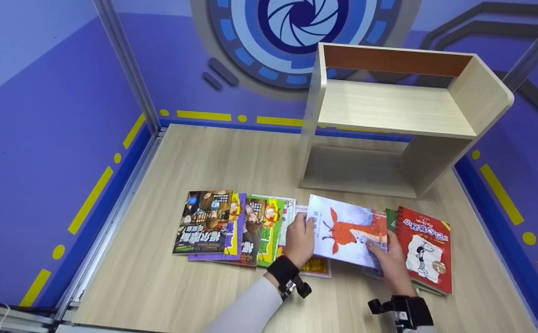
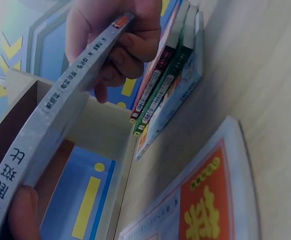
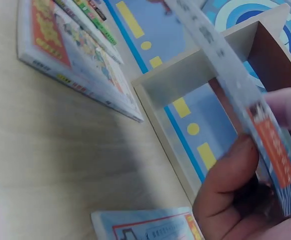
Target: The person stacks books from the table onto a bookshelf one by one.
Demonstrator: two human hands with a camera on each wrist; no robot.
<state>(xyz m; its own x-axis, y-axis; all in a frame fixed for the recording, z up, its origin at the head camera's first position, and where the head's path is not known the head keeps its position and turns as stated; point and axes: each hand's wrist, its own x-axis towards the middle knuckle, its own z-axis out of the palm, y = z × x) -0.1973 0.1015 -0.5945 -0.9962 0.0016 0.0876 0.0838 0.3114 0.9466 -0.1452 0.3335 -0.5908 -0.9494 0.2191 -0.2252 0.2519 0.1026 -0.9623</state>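
Between my two hands a thin picture book (image 1: 349,231) is held up over the table, its pale blue cover showing an orange-red deer. My left hand (image 1: 300,236) grips its left edge, and in the left wrist view the left thumb (image 2: 23,215) lies against the spine. The right hand (image 1: 392,261) pinches the opposite end, thumb on the cover; in the right wrist view its fingers (image 3: 230,170) curl by the spine. Below the held book, partly hidden by it, lies a book with a red and yellow panel (image 1: 317,267).
A wooden shelf unit (image 1: 393,104) stands behind the books. To the left, overlapping books (image 1: 204,226) with dark, purple and green covers are spread on the table (image 1: 134,277). A red book (image 1: 428,254) lies on a green one to the right. Purple walls (image 1: 56,138) enclose the table.
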